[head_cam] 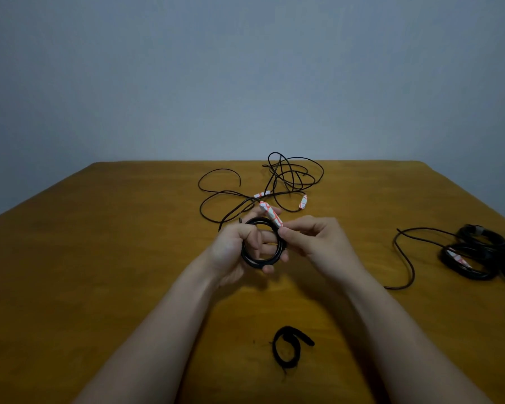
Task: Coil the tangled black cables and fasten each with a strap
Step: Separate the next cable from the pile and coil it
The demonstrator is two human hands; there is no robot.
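black cable wound into a small coil (252,262) sits in the left hand (233,249), whose fingers curl through and around the ring and hold it up off the table, its open face toward the person. the right hand (315,240) pinches the near end of a white-and-red strap (271,214) between thumb and forefinger, right at the coil's upper right edge. the strap's long axis slants up and away to the left across the top of the ring, its free end above the left fingertips. the fastening looks barely begun: the strap has yet to go around the bundled turns, and the right hand, beside the ring, is the one placed to lead it through the centre.

beyond both hands lies the tangled cable (292,176), one strand running toward the left hand, with two spare straps (303,202) beside it. well out past the right hand sit finished coils (475,258). a black strap (289,346) lies on the wooden table (99,258), nearer the person than either hand.
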